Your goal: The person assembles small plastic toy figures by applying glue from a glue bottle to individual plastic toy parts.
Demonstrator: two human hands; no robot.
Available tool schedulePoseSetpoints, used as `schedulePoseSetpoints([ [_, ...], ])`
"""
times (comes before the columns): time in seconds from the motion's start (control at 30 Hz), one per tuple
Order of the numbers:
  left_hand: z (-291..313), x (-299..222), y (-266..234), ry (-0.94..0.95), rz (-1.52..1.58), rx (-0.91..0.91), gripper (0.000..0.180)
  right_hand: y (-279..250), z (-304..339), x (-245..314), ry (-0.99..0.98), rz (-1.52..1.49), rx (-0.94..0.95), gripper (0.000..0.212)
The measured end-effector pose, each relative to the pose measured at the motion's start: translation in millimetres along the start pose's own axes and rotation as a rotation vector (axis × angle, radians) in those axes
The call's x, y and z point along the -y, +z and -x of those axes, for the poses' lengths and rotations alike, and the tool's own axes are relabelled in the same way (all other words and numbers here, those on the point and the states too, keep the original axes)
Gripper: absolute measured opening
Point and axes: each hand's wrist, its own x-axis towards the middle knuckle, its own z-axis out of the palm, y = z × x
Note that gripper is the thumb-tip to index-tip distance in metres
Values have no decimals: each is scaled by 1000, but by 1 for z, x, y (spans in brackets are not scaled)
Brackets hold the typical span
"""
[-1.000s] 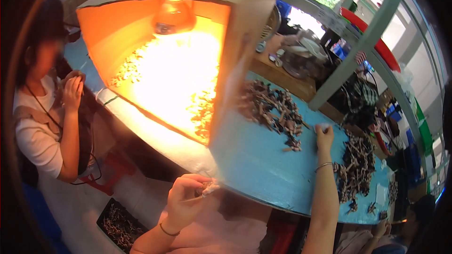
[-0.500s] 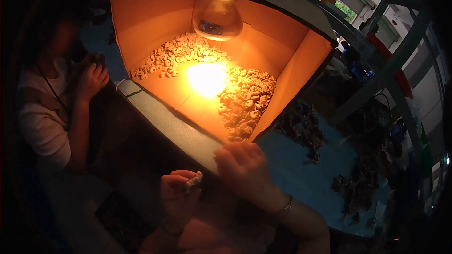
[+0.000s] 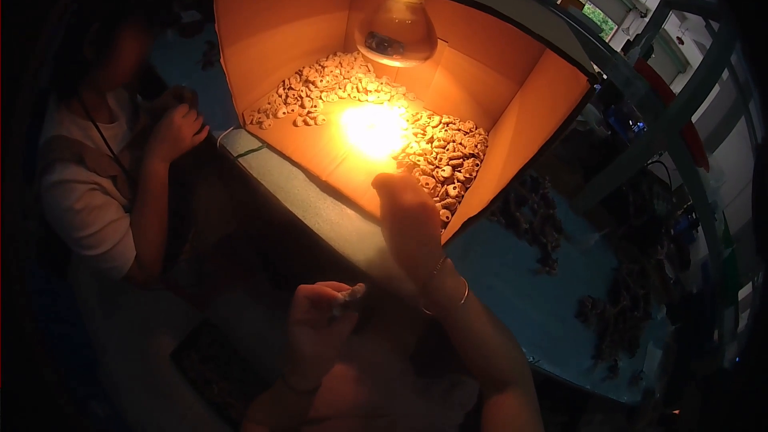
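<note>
In my left hand (image 3: 322, 312), a small pale lumpy piece (image 3: 352, 294) is pinched between thumb and fingers, in front of the box. My right hand (image 3: 408, 212) reaches over the front edge of an open cardboard box (image 3: 276, 12), back of the hand toward me. Its fingers are dark against the glare and partly hidden, beside the right-hand heap (image 3: 454, 152) of small pale pieces with dark holes. Another heap of similar pieces (image 3: 340, 80) lies along the back left of the box. A glowing bulb (image 3: 398, 32) hangs above them.
A pale ledge (image 3: 312, 188) runs along the box's front. At the right, a blue table surface (image 3: 512, 304) bears dark clustered bundles (image 3: 616, 312). A co-worker (image 3: 96, 184) sits at the left with hands raised together. A green metal frame (image 3: 664, 112) stands at the far right.
My right hand has moved forward and up, from in front of the box to over its floor. My left hand keeps its pinch on the pale piece. The whole view has shifted slightly.
</note>
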Motion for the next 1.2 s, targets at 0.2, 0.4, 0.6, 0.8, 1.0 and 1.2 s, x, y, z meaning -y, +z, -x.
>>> schedulePoseSetpoints([
  [0.2,2,-5,27,-201,93,131,32,-95,64,23,342,-706,126,16],
  [0.4,12,11,60,-308,231,364,31,-139,95,4,554,-921,37,18],
  [0.6,19,22,86,-373,277,486,31,-175,111,-21,280,-589,126,23],
  [0.8,25,27,104,-507,394,574,32,-188,132,-42,149,-717,3,25],
  [1.0,30,23,118,-566,284,518,35,-193,138,-50,115,-756,-14,26],
  [1.2,31,22,122,-519,275,506,32,-191,139,-50,129,-792,-7,25],
])
